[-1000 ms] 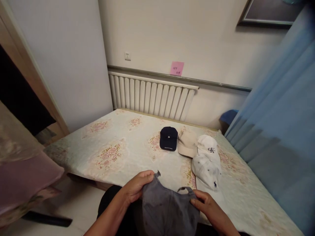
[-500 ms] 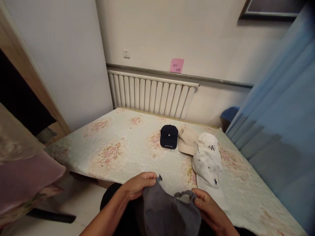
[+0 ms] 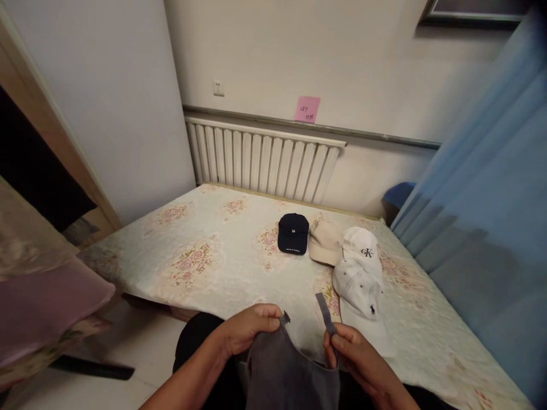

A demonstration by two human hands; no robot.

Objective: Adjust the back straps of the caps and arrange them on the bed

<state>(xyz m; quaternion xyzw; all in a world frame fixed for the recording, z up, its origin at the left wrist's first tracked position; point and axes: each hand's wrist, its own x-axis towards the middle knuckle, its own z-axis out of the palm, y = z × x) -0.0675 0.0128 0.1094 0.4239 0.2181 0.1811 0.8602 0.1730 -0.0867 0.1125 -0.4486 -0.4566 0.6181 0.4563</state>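
Note:
I hold a grey cap (image 3: 287, 373) over my lap at the bottom of the view, its back opening towards the bed. My left hand (image 3: 247, 329) pinches the left end of the back band by the small buckle. My right hand (image 3: 355, 360) grips the grey strap (image 3: 325, 313), which sticks up loose from my fingers. On the floral bed cover (image 3: 205, 256) beyond lie a navy cap (image 3: 293, 233), a beige cap (image 3: 325, 242), a white cap with a black logo (image 3: 361, 246) and a white cap with small dots (image 3: 359, 287).
A white radiator (image 3: 265, 162) runs along the far wall under a pink sticky note (image 3: 307, 109). A blue curtain (image 3: 487, 216) hangs along the right. Pink and beige bedding (image 3: 38, 296) bulges in from the left. A wooden door frame (image 3: 51, 125) stands left.
The strap at the cap's back has come undone: it was a closed loop before, and its free end now stands up from my right hand. The view tilted down slightly.

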